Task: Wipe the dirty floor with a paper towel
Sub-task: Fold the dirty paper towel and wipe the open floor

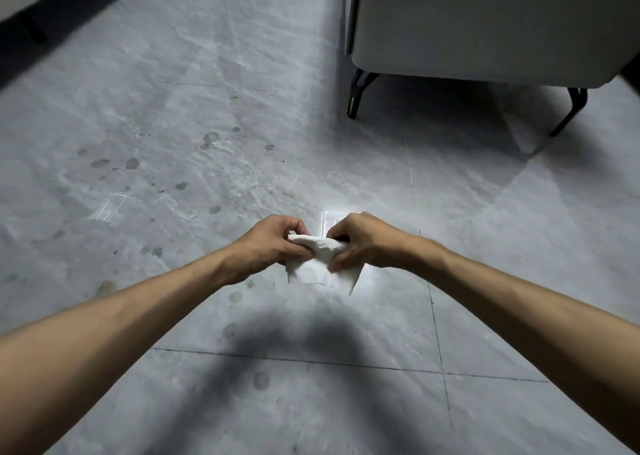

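A white paper towel (pixel 317 259) is bunched between both hands above the floor, its loose corners hanging down. My left hand (pixel 266 243) pinches its left end and my right hand (pixel 360 240) pinches its right end, fingers curled round the paper. The grey marbled tile floor (pixel 207 115) carries several dark round spots and specks, mostly left of and beyond my hands, with a few more below my left wrist.
A light grey sofa (pixel 485 21) on thin black legs (pixel 355 98) stands at the upper right, something white lying beneath it. A dark-based piece of furniture (pixel 41 11) runs along the upper left. My shadow falls on the near tiles.
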Demonstrator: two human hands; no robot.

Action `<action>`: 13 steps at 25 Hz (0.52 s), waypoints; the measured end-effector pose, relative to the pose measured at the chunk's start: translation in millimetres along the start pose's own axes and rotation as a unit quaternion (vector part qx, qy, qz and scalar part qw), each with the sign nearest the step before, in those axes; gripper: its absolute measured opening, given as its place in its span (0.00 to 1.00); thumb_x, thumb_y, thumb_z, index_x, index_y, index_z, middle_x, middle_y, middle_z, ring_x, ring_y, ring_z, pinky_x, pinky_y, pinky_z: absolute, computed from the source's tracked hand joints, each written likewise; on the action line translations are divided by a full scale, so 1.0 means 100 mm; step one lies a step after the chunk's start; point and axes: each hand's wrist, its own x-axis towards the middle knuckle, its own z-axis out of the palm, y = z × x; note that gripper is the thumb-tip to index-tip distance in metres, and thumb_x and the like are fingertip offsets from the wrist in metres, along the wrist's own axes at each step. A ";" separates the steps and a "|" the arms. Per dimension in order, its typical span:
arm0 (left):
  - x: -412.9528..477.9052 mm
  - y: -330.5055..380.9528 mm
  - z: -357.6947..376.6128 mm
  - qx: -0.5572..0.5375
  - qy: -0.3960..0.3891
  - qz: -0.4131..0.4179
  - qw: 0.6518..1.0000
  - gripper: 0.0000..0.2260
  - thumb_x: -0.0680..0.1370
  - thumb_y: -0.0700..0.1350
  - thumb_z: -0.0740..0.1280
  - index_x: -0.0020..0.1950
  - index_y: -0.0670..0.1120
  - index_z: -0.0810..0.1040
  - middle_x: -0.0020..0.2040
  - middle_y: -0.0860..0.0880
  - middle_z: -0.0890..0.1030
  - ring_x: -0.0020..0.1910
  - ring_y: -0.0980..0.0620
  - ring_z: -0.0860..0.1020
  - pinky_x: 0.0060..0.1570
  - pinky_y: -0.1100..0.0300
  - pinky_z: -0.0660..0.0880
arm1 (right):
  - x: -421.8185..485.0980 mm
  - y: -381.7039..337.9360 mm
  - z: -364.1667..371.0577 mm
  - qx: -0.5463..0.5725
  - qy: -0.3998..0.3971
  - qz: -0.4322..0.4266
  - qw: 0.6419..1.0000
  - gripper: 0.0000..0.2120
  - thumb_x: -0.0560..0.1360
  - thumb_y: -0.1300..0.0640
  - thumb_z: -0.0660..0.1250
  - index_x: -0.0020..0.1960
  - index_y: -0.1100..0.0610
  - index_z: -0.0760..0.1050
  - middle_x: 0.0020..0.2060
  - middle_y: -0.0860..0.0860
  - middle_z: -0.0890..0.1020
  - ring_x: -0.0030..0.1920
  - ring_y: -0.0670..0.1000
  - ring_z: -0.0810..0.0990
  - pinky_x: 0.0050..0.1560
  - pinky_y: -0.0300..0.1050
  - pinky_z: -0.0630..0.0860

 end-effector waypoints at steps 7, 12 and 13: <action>0.03 -0.19 0.06 -0.041 0.025 -0.040 0.998 0.15 0.68 0.37 0.77 0.53 0.44 0.79 0.41 0.48 0.84 0.41 0.53 0.82 0.39 0.60 0.79 | 0.05 0.09 0.16 0.113 -0.055 0.097 0.987 0.05 0.69 0.58 0.73 0.39 0.57 0.78 0.33 0.50 0.77 0.34 0.48 0.75 0.35 0.43 0.69; 0.06 -0.03 -0.12 0.038 0.049 -0.063 0.996 0.21 0.62 0.34 0.78 0.53 0.46 0.79 0.42 0.51 0.84 0.41 0.55 0.82 0.39 0.62 0.79 | 0.29 -0.10 0.09 0.181 -0.033 0.066 0.981 0.05 0.71 0.58 0.72 0.43 0.54 0.77 0.32 0.44 0.79 0.30 0.40 0.76 0.27 0.32 0.69; 0.04 -0.01 -0.19 0.038 0.057 -0.077 0.995 0.21 0.62 0.34 0.78 0.52 0.46 0.79 0.42 0.51 0.84 0.41 0.55 0.82 0.38 0.62 0.79 | 0.31 -0.15 0.12 0.208 -0.019 0.060 0.976 0.05 0.71 0.60 0.72 0.42 0.53 0.76 0.31 0.44 0.79 0.30 0.40 0.77 0.28 0.32 0.70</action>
